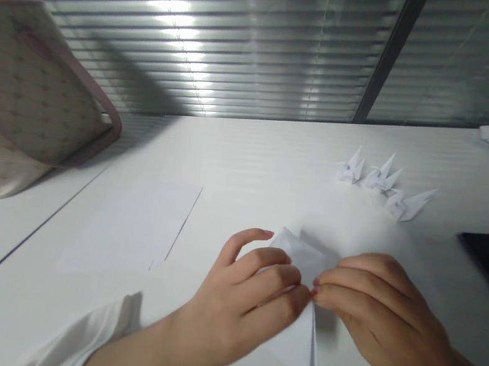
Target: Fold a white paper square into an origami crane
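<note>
Folded white paper (302, 257), held near centre, is gripped at one edge by left hand (246, 303) and right hand (384, 315), fingertips meeting; tight, even pinching is best; three paper cranes (382, 179) are placed far right

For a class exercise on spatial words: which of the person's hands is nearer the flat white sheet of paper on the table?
Left. The left hand is just right of the sheet, not touching it; the right hand is farther right, beyond the folded paper.
</note>
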The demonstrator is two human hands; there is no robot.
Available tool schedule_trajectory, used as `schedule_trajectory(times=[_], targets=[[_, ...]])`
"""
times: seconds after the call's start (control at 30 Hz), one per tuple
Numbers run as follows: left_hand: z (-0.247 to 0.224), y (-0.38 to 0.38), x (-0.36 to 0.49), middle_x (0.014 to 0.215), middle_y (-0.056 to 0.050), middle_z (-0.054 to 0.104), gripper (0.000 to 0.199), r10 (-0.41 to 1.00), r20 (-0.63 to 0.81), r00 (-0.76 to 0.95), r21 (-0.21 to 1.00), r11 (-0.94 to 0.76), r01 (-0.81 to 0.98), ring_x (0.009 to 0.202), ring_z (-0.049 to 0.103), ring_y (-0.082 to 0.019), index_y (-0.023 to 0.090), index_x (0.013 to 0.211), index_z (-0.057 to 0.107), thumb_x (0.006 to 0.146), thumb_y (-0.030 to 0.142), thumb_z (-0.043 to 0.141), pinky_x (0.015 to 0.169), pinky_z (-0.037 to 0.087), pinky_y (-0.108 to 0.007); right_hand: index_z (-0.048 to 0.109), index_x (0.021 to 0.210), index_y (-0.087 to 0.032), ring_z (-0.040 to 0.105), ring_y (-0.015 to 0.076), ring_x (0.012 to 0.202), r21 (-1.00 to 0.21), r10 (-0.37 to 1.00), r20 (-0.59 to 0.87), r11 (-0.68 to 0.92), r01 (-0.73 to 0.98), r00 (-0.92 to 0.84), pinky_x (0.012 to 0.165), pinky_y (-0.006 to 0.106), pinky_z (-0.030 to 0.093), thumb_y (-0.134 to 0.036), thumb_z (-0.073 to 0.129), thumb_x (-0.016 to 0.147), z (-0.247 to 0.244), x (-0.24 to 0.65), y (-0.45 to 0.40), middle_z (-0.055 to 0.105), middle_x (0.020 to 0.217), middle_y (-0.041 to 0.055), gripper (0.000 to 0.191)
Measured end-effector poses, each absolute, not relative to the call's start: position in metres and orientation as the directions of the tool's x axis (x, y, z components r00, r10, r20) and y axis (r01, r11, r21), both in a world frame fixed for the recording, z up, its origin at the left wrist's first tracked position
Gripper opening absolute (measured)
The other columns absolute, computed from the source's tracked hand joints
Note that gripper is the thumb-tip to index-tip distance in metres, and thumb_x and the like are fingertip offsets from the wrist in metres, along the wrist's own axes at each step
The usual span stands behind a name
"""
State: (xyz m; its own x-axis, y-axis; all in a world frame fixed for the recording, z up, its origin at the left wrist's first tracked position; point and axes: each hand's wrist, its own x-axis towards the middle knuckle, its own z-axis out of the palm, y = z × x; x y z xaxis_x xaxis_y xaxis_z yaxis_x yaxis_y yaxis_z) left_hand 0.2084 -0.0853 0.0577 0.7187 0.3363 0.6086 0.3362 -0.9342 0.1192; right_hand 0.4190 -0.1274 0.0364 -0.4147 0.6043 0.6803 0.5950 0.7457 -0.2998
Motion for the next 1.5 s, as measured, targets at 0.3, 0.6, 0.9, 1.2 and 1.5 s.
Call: schedule_trajectory(times=[0.3,0.6,0.9,1.2,1.5], targets=[[0.059,-0.084,0.207,0.085,0.000,0.073,0.016,0.320,0.628,0.709,0.144,-0.944,0.298,0.087,0.063,-0.017,0.016,0.092,0.066,0.094,0.007,0.053,0.099,0.042,-0.045,0.062,0.094,-0.018,0.062,0.0154,0.089,-0.311,0.594,0.696,0.756,0.576,-0.403,0.081,0.030,0.050,-0.001,0.048,0.090,0.037,0.418,-0.126,0.071,0.091,0.0020,0.023],[0.055,-0.083,0.205,0.092,-0.003,0.070,0.017,0.411,0.569,0.712,0.368,-0.902,0.227,0.091,0.061,-0.019,0.019,0.103,0.060,0.091,0.008,0.054,0.098,0.042,-0.044,0.059,0.086,-0.020,0.062,0.0144,0.079,-0.459,0.660,0.659,0.733,0.502,-0.362,0.074,0.028,0.051,-0.005,0.048,0.091,0.036,0.414,-0.123,0.069,0.083,0.0020,0.019],[0.058,-0.086,0.212,0.089,-0.005,0.066,0.014,0.551,0.473,0.688,0.621,-0.762,0.183,0.085,0.057,-0.018,0.018,0.097,0.058,0.092,0.009,0.050,0.087,0.045,-0.038,0.057,0.087,-0.019,0.060,0.0135,0.078,-0.687,0.772,0.568,0.636,0.353,-0.286,0.069,0.025,0.050,-0.008,0.051,0.091,0.038,0.408,-0.122,0.061,0.077,0.0013,0.013],[0.058,-0.086,0.212,0.089,-0.005,0.064,0.014,0.536,0.437,0.723,0.623,-0.760,0.187,0.085,0.057,-0.018,0.019,0.097,0.056,0.094,0.010,0.045,0.087,0.045,-0.037,0.058,0.086,-0.021,0.060,0.0151,0.074,-0.680,0.770,0.568,0.638,0.362,-0.291,0.066,0.028,0.051,-0.009,0.050,0.091,0.039,0.408,-0.122,0.061,0.074,0.0007,0.014],[0.054,-0.088,0.215,0.084,-0.004,0.060,0.013,0.650,0.390,0.652,0.794,-0.596,0.119,0.085,0.056,-0.018,0.019,0.092,0.058,0.095,0.011,0.048,0.080,0.048,-0.033,0.058,0.086,-0.021,0.060,0.0104,0.076,-0.792,0.854,0.467,0.519,0.322,-0.229,0.068,0.019,0.049,-0.007,0.056,0.087,0.045,0.405,-0.123,0.061,0.078,-0.0016,0.014]])
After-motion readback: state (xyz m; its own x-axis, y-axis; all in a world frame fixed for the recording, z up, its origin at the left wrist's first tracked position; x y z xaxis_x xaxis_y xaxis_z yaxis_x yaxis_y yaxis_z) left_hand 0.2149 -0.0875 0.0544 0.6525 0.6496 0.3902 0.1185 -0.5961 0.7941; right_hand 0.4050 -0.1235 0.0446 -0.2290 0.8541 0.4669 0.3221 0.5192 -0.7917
